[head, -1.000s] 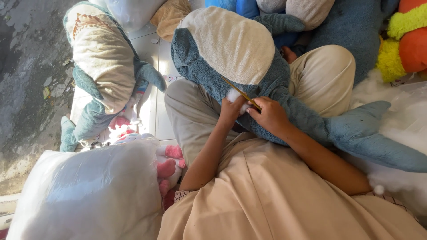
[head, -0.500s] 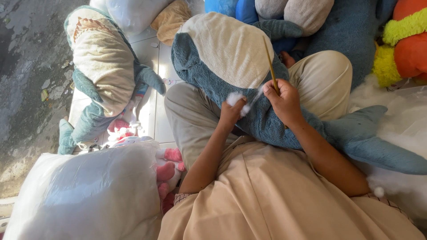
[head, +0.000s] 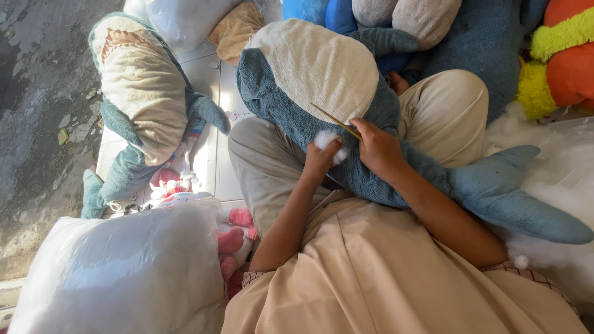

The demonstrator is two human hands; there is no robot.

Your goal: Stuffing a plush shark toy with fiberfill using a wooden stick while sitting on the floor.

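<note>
A big blue-grey plush shark with a cream belly lies across my lap, its tail stretching to the right. My left hand pinches a tuft of white stuffing against the shark's side. My right hand grips a thin yellow stick, which slants up and to the left over the cream belly, its lower end at the spot where the stuffing sits.
A second plush shark lies on white floor tiles at the left. A large clear bag of stuffing fills the lower left, with pink plush pieces beside it. Loose white stuffing and orange-yellow toys lie right.
My right hand swung the stick upright and away from the stuffing, then brought it back down, slanted left again over the shark's belly. My left hand kept the tuft in place.
</note>
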